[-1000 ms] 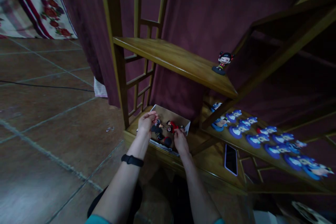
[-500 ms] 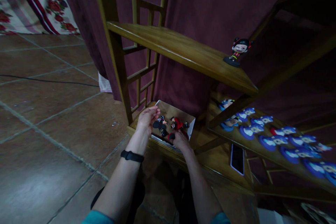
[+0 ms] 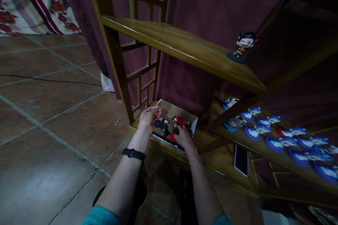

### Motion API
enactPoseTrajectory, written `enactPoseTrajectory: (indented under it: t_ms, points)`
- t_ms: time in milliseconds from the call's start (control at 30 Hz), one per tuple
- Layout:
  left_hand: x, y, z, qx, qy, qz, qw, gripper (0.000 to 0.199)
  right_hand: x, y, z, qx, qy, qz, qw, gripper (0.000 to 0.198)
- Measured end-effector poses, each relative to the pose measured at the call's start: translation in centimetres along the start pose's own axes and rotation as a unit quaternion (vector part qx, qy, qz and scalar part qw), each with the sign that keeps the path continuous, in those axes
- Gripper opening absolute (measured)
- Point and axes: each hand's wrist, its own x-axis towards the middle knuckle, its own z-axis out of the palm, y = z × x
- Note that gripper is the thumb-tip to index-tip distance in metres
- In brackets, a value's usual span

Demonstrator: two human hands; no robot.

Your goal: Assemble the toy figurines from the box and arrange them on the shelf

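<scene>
A shallow cardboard box (image 3: 169,107) with white edges sits on the low wooden shelf. Several small figurines lie in it, among them a dark one (image 3: 161,122) at the left and a red one (image 3: 180,121) near the middle. My left hand (image 3: 150,116) hovers at the box's left side, fingers loosely bent and apart, with nothing seen in them. Inside the right part of the box, my right hand (image 3: 185,137) has its fingers closed around a figurine with a round black base (image 3: 175,131) and a red part; the hand covers the rest of it.
One figurine (image 3: 244,45) stands on the upper shelf (image 3: 182,44). Rows of blue-based figurines (image 3: 256,132) fill the shelf at the right. A phone (image 3: 241,160) lies on the low shelf. A black cable (image 3: 52,80) crosses the tiled floor.
My right hand has shifted slightly up and right in the box, and the black base by its fingers shows more. My left hand stays nearly still. The view has tilted slightly.
</scene>
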Motion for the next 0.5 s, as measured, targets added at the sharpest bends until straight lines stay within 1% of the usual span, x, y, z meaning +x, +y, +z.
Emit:
enactPoseTrajectory:
  t_ms: [100, 200, 367, 433, 500]
  points:
    - [0.3, -0.2, -0.1, 0.01, 0.002, 0.002, 1.0, 0.02, 0.2, 0.0, 0.3, 0.013, 0.003, 0.004, 1.0, 0.044]
    - [0.5, -0.6, -0.2, 0.048, 0.003, 0.002, 0.999, 0.021, 0.4, 0.0, 0.8, 0.03, 0.008, -0.007, 0.999, 0.042]
    - [0.7, -1.7, 0.0, 0.132, -0.023, -0.014, 0.991, 0.021, 1.1, 0.5, 1.5, 0.051, 0.006, -0.016, 0.999, 0.021]
    - [0.8, -2.0, 0.1, 0.146, -0.035, -0.019, 0.989, 0.021, 1.4, 1.0, 1.8, 0.071, 0.009, -0.002, 0.997, 0.016]
    - [0.9, -2.1, 0.2, 0.151, -0.038, -0.017, 0.988, 0.02, 1.7, 1.5, 2.1, 0.119, 0.03, 0.014, 0.992, 0.012]
